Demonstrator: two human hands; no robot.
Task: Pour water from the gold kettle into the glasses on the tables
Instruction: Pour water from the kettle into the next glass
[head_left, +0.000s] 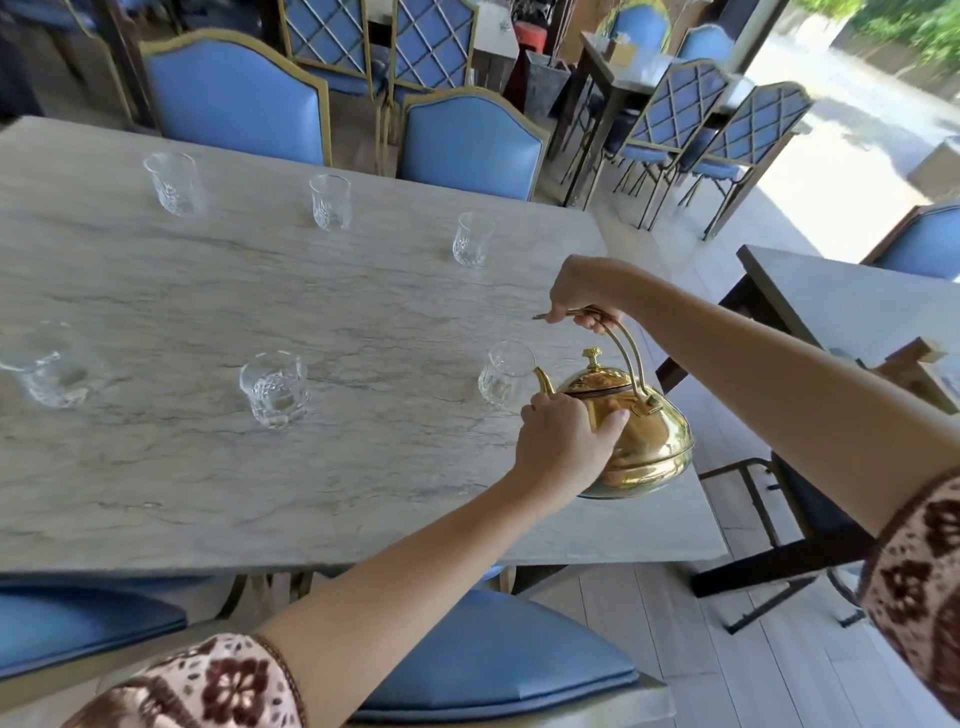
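Right hand (584, 293) gripping gold kettle (641, 434) handle, left hand (563, 441) steadying its body; spout at nearest glass (506, 374); 5 glasses beyond apparently unfilled.

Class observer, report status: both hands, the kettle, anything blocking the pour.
Right hand gripping handle, left hand steadying gold kettle. Kettle tilted, spout at rim of nearest glass. Nothing blocking.

Gold kettle (644, 431); blue chairs (234, 98); grey-veined table (260, 312).

No readable text, label, brand, number or sign shows anywhere.
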